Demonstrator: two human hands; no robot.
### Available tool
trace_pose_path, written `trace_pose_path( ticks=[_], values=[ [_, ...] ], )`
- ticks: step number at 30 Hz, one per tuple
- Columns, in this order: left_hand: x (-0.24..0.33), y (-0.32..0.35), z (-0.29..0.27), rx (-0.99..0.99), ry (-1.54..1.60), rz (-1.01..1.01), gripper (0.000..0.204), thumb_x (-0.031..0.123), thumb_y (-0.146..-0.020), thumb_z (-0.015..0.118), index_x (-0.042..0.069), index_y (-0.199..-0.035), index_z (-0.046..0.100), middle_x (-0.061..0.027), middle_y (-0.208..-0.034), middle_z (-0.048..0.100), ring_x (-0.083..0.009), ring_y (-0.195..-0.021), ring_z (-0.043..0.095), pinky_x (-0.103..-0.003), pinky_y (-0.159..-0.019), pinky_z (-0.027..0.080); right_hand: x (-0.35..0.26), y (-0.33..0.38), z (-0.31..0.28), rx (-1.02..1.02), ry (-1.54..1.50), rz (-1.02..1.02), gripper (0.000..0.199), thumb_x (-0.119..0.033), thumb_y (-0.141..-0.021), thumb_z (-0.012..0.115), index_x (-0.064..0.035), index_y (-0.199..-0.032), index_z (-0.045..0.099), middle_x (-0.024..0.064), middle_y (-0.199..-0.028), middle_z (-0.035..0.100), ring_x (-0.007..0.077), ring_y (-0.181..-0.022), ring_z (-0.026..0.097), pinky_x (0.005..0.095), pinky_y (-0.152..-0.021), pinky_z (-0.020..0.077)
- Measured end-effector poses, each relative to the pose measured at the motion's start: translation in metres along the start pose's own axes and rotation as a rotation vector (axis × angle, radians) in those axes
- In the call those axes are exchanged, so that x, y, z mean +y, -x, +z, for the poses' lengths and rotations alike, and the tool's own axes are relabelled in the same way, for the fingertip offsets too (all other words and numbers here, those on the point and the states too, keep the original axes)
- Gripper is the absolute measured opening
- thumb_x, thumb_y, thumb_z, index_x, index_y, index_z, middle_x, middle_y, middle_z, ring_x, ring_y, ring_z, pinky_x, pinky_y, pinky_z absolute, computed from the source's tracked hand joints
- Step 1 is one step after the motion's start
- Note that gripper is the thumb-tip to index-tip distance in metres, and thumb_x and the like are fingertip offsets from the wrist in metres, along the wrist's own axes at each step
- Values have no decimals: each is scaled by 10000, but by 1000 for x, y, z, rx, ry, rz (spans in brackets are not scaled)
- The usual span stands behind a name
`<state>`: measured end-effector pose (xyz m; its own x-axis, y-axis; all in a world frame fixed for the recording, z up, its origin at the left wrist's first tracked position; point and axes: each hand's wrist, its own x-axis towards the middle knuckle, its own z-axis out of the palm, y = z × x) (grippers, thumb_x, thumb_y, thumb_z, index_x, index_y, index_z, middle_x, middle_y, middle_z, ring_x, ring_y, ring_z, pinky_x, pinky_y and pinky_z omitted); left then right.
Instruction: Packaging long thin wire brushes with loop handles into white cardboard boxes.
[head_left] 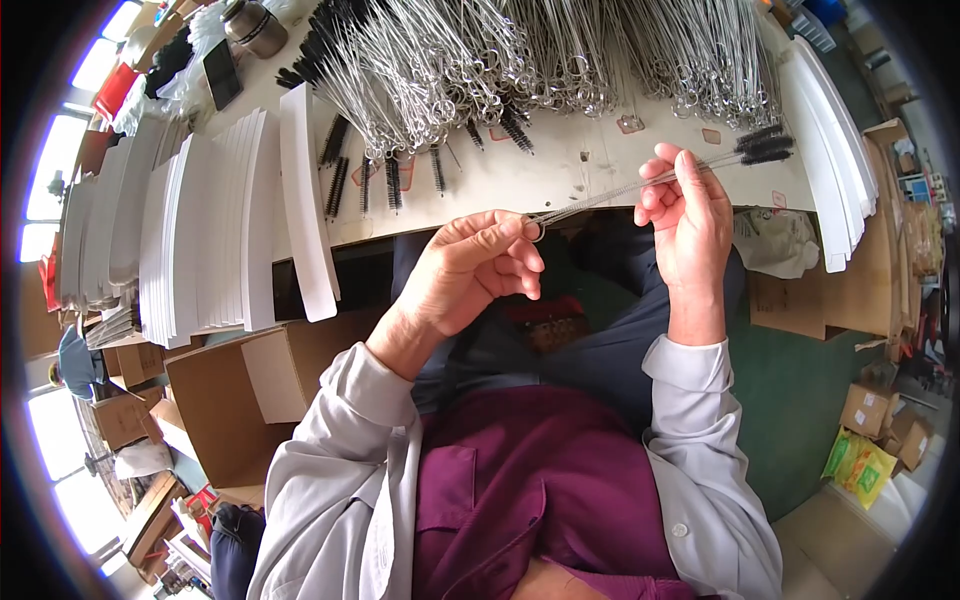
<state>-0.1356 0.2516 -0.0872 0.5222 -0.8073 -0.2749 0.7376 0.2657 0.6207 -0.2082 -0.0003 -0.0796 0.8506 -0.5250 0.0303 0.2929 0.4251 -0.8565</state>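
A few thin wire brushes [600, 199] with black bristle heads stretch between my hands, over the table's near edge. At their looped ends, my left hand [462, 262] pinches the wires between thumb and forefinger. My right hand [694, 232] has its thumb and curled fingers around the shafts, near the bristles, palm turned up. The black heads stick out to the right, above the tabletop. A big heap of similar wire brushes [520, 55] covers the far part of the table, loops toward me. Several loose black brush heads [395, 185] poke out below it.
Stacks of long white card strips [210, 220] stand at the left, one strip [308, 200] leaning over the table edge; more white strips [830, 150] lie at the right. A metal flask [255, 28] and a dark phone [222, 74] sit far left. An open cardboard box [215, 400] is below left.
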Motion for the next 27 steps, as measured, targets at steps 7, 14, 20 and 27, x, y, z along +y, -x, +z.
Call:
trace_pose_path(
  ticks=[7, 14, 20, 27],
  values=[
    [-16, -6, -1, -90, 266, -2, 291, 287, -1081, 533, 26, -991, 626, -142, -871, 733, -290, -754, 713, -405, -750, 583, 5, 0, -4, 23, -23, 14, 316, -236, -1075, 562, 51, -1148, 671, 159, -923, 717, 155, -642, 653, 317, -542, 573],
    [-16, -7, 0, 42, 45, -198, 334, 328, -1065, 564, 61, -870, 618, -117, -680, 668, -230, -539, 611, -404, -576, 521, 6, 7, -2, 37, -25, 38, 317, -247, -1074, 568, 46, -1136, 673, 143, -898, 710, 144, -620, 634, 313, -526, 556],
    [-21, -7, -7, 37, 45, -52, 325, 330, -1057, 584, 69, -866, 614, -133, -708, 679, -233, -565, 642, -402, -601, 564, 5, 3, -4, 45, -12, 7, 301, -244, -1070, 580, 35, -1103, 689, 121, -871, 703, 133, -609, 625, 305, -516, 547],
    [-30, -11, 0, 127, -179, -91, 291, 308, -1057, 592, 49, -929, 621, -135, -791, 702, -227, -656, 687, -350, -639, 580, 1, 4, -2, 113, 42, 4, 293, -247, -1051, 616, 34, -1080, 696, 88, -827, 671, 110, -584, 610, 302, -484, 547]
  ],
)
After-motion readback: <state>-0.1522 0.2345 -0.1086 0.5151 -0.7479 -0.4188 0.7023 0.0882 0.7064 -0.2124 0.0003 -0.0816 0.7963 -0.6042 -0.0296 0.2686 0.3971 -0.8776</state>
